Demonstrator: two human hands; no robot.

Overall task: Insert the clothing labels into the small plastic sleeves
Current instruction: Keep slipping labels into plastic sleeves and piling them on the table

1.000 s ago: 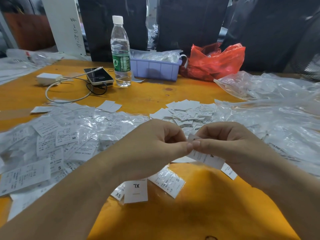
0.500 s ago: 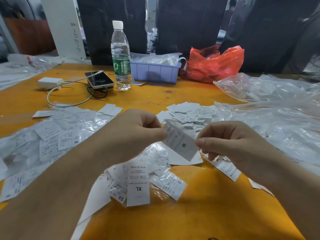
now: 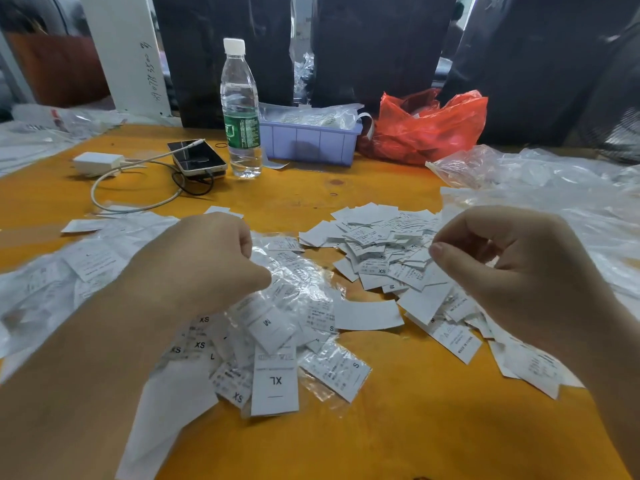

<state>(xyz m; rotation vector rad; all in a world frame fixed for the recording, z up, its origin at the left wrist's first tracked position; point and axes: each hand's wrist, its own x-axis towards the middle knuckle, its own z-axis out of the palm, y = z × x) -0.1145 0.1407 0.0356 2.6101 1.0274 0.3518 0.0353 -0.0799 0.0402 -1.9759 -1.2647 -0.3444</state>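
Judging from your grip, you stood between cycles: neither hand carried a label or a sleeve. Your left hand [image 3: 207,261] hung over the sleeved heap with its fingers curled under; they were hidden behind the knuckles, so I could not tell whether they pinched any film. Your right hand [image 3: 519,271] hovered above the loose labels [image 3: 377,244], fingers loosely bent, thumb and forefinger apart, nothing between them.

The loose labels lay in a scattered pile at centre right of the table [image 3: 398,438]. The filled sleeves [image 3: 298,306] lay beneath and just beside your left hand, with a sleeved M label [image 3: 272,323], a long XL label [image 3: 275,379] and a sleeved S label [image 3: 334,367] at the near edge. More clear plastic [image 3: 554,202] was heaped to the far right; whether it held empty sleeves could not be made out.

The next move, in my judgement, called for one label to be pinched off the pile with the right hand and one empty sleeve to be drawn and opened with the left. The labels overlapped closely, so lifting two at once was a risk. The film was slick and crumpled, so finding a sleeve mouth would need care.

Farther out stood a water bottle [image 3: 240,109], a phone [image 3: 197,157] with a white cable [image 3: 138,202] and charger [image 3: 98,162], a lilac bin [image 3: 308,143] and a red bag [image 3: 429,126]. All were well apart from your hands and obstructed nothing.
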